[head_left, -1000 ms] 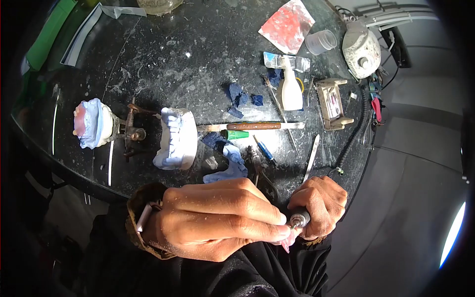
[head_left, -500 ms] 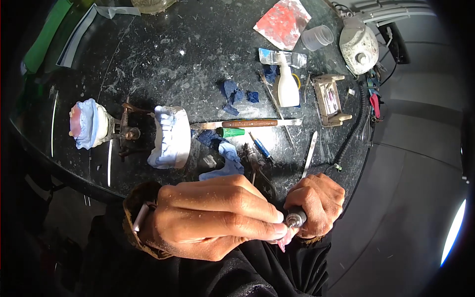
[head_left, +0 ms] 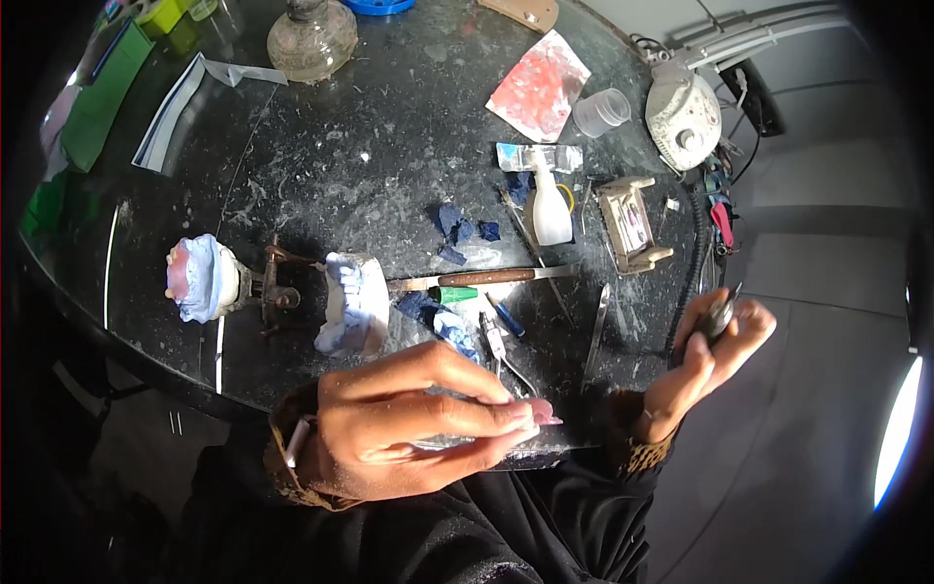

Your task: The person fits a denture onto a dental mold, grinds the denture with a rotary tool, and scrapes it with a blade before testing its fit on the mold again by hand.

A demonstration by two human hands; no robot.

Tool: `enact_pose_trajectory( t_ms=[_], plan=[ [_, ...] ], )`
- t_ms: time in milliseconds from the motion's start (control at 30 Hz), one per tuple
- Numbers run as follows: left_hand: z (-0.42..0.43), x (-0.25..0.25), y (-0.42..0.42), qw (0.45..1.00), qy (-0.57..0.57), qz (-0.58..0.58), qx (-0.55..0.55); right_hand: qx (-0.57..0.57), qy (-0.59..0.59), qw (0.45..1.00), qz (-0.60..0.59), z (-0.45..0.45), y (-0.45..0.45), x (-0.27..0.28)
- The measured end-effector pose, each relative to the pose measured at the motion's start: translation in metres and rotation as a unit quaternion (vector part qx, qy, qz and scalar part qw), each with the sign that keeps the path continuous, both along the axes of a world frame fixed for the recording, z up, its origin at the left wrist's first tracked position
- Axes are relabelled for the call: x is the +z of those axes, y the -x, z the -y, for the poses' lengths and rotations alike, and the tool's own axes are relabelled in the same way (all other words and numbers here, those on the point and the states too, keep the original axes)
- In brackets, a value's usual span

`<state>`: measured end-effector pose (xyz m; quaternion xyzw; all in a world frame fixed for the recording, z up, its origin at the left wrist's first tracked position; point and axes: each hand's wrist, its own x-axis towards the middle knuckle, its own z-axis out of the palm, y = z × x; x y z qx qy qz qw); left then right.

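Observation:
My left hand pinches a small pink piece between its fingertips, low over the table's front edge. To the right, my right hand is raised, its fingers around a dark metal handpiece whose tip points up. A white and blue tooth model stands beyond my left hand, joined to a metal articulator. At its other end sits a blue and cream model with pink on it. A brown-handled knife lies to the right of the white model.
On the dark table are a green cap, blue scraps, a white bottle, a small rack, a metal spatula, a plastic cup, a red-stained sheet and a glass jar. A white control unit stands back right.
My right hand has moved up and right with the handpiece, away from the pink piece. My left hand still holds the piece, now slightly higher. The view has shifted, showing more of the table's far side.

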<state>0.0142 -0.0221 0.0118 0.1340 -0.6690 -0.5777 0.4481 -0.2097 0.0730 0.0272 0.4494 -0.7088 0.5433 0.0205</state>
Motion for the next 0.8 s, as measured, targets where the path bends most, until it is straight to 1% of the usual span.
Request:
enact_pose_trajectory(
  t_ms=[33, 67, 100, 167, 233, 267, 300, 400, 433, 500, 567, 600, 633, 667, 700, 733, 767, 800],
  plan=[
    [0.0, 0.002, 0.0, 1.0, 0.0, 0.013, -0.001, 0.0, 0.005, 1.0, 0.012, 0.004, 0.007, 0.004],
    [-0.002, 0.003, 0.0, 1.0, -0.005, 0.025, 0.009, -0.028, -0.018, 0.999, 0.013, 0.007, 0.015, 0.005],
    [-0.004, 0.004, 0.001, 0.999, -0.001, 0.031, 0.02, -0.097, -0.062, 0.992, -0.059, 0.014, 0.024, 0.006],
    [-0.006, 0.003, 0.003, 0.998, 0.007, 0.038, 0.04, -0.107, -0.17, 0.973, -0.115, 0.022, 0.033, 0.011],
    [-0.006, 0.004, 0.004, 0.997, 0.017, 0.051, 0.057, -0.121, -0.205, 0.946, -0.219, 0.033, 0.034, 0.009],
    [-0.006, 0.004, 0.004, 0.997, 0.013, 0.052, 0.06, -0.102, -0.213, 0.945, -0.225, 0.039, 0.035, 0.007],
    [-0.007, 0.004, 0.003, 0.996, 0.006, 0.06, 0.062, -0.083, -0.192, 0.934, -0.288, 0.044, 0.042, -0.002],
    [-0.007, 0.004, 0.004, 0.995, 0.019, 0.063, 0.072, -0.086, -0.235, 0.906, -0.341, 0.062, 0.043, -0.015],
    [-0.007, 0.003, 0.005, 0.995, 0.026, 0.061, 0.075, -0.066, -0.277, 0.902, -0.326, 0.065, 0.043, -0.021],
    [-0.007, 0.001, 0.006, 0.996, 0.02, 0.05, 0.074, -0.05, -0.339, 0.863, -0.37, 0.064, 0.046, -0.037],
    [-0.008, 0.001, 0.006, 0.996, -0.006, 0.048, 0.072, -0.054, -0.294, 0.843, -0.448, 0.055, 0.042, -0.032],
    [-0.008, 0.001, 0.006, 0.996, -0.005, 0.051, 0.066, -0.076, -0.288, 0.85, -0.434, 0.051, 0.037, -0.025],
    [-0.009, 0.0, 0.007, 0.996, -0.003, 0.053, 0.075, -0.063, -0.244, 0.877, -0.409, 0.047, 0.026, -0.013],
    [-0.01, -0.002, 0.008, 0.995, -0.001, 0.055, 0.082, 0.003, -0.209, 0.918, -0.337, 0.04, 0.012, 0.002],
    [-0.012, -0.003, 0.01, 0.994, 0.001, 0.057, 0.088, 0.115, -0.147, 0.955, -0.231, 0.033, 0.003, 0.009],
    [-0.012, -0.001, 0.011, 0.994, 0.004, 0.07, 0.084, 0.233, -0.161, 0.949, -0.138, 0.022, -0.009, 0.021],
    [-0.012, -0.003, 0.011, 0.993, 0.026, 0.078, 0.079, 0.365, -0.163, 0.913, -0.08, 0.018, -0.017, 0.026],
    [-0.011, -0.006, 0.01, 0.992, 0.05, 0.087, 0.074, 0.438, -0.147, 0.887, -0.009, 0.012, -0.026, 0.017]
  ],
)
